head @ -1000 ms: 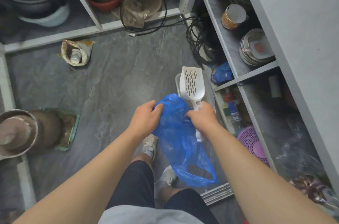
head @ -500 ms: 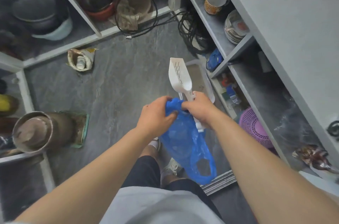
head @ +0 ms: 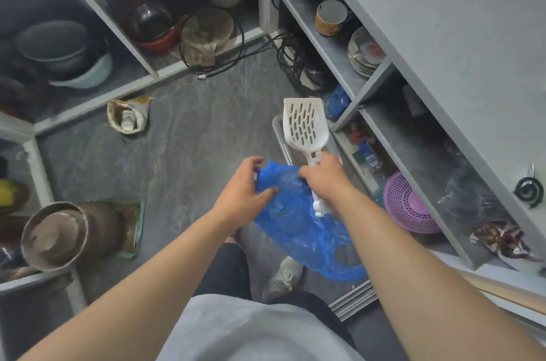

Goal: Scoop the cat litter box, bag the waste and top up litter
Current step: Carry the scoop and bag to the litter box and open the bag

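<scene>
White scoop point(head: 305, 126) up in the air at 12 o'clock, held by the right hand point(head: 322, 179), fingers wrapped round the handle. Blue bag point(head: 298, 222) hanging just below, pinched at the top by the left hand point(head: 245, 193). Gray litter tray point(head: 280, 139) underneath on the floor. Purple basket point(head: 409, 204) at 3 o'clock.

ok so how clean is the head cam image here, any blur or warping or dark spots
Head view: wide-angle bend, the shelf edges bow outward; soft overall, no sharp detail on the white scoop or the blue bag; the cubbies at top left sit in deep shadow; light is even on the floor, no glare; both the left hand and the right hand read clearly.
</scene>
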